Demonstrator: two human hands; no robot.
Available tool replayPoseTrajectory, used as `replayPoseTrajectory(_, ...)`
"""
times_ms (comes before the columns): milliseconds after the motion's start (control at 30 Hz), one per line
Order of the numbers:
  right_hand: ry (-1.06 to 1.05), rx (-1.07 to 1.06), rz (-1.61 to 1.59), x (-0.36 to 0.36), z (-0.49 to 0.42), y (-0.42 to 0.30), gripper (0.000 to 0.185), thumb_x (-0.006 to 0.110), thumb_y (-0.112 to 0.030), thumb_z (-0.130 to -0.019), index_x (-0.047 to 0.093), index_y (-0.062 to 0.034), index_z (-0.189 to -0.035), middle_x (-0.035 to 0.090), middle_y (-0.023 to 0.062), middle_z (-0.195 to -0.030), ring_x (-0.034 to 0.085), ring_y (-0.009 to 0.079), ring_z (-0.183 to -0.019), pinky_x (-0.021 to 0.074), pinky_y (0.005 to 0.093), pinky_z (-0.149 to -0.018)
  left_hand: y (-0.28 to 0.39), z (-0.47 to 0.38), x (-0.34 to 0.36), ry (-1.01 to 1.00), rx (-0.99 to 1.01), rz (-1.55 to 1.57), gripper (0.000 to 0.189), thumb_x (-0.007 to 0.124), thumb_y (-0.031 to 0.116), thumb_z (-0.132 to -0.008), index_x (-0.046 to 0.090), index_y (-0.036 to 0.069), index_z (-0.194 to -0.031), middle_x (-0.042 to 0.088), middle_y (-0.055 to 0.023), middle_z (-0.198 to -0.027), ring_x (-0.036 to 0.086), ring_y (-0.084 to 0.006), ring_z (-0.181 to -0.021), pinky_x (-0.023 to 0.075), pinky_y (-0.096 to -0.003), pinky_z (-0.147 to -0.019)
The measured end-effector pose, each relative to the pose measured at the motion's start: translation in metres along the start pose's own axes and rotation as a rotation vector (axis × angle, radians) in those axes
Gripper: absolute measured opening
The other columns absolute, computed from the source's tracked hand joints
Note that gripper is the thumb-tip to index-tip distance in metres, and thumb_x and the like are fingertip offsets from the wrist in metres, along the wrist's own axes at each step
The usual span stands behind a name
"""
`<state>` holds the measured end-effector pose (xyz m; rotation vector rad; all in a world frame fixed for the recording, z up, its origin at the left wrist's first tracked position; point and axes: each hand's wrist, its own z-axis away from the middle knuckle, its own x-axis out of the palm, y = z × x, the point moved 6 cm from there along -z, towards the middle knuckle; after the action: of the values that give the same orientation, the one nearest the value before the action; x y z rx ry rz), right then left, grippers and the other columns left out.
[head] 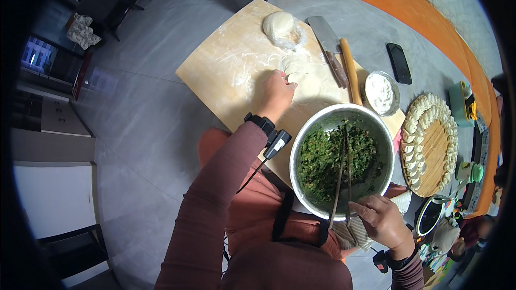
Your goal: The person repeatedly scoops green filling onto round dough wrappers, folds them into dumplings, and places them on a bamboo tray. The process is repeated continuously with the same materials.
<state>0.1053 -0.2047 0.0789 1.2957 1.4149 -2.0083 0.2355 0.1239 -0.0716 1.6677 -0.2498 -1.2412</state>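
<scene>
My left hand (279,93) is over the floured wooden board, its fingertips pinching the near edge of a round dough wrapper (305,84) in an overlapping pile. A metal bowl (295,187) of chopped green filling (318,161) sits close to my body, over the board's near edge. Two wooden chopsticks (342,177) lean in the filling, their ends past the near rim. By those ends is my right hand (381,219), fingers curled and thumb beside one chopstick; whether it grips the stick is unclear.
Behind the wrappers are a dough ball (279,24) in plastic wrap, a cleaver (328,44), a rolling pin (351,72) and a flour bowl (381,93). To the right are a phone (399,63) and a round wooden tray (435,149) ringed with dumplings. Another person (469,233) is at the far right.
</scene>
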Motion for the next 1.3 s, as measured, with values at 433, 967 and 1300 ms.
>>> replayPoseTrajectory(433,-0.092,-0.279,0.202,0.027,0.0,-0.024,0.034,0.062,-0.018,-0.072,0.072,-0.0197,-0.105,0.055,0.002,-0.102,0.056,0.0175,-0.088,0.043,0.0328,-0.081,-0.05,-0.028,-0.076,-0.066,0.014,-0.348,0.02,0.071,0.017,-0.082,0.072,0.001,-0.093,0.071,-0.0185,-0.09,0.069,-0.0311,-0.083,0.0527,-0.0361,-0.073)
replayPoseTrajectory(967,0.76,-0.09,0.108,-0.031,-0.038,0.007,0.018,0.072,0.006,-0.072,0.062,0.0013,-0.086,0.062,0.0113,-0.075,0.061,0.0261,-0.061,0.0486,0.0313,-0.054,0.046,0.068,-0.088,-0.254,-0.146,1.496,0.033,0.059,0.021,-0.096,0.057,0.0,-0.121,0.064,-0.008,-0.118,0.06,-0.0204,-0.11,0.0465,-0.0319,-0.096)
replayPoseTrajectory(1300,0.524,0.388,-0.228,0.001,-0.004,0.029,0.008,0.073,-0.005,-0.082,0.069,0.0006,-0.087,0.069,0.0119,-0.075,0.064,0.0161,-0.062,0.0499,0.0266,-0.057,0.038,0.157,-0.051,-0.534,-0.428,1.581,0.044,0.046,0.03,-0.102,0.048,-0.003,-0.132,0.059,-0.0174,-0.127,0.058,-0.0284,-0.118,0.0459,-0.0374,-0.101)
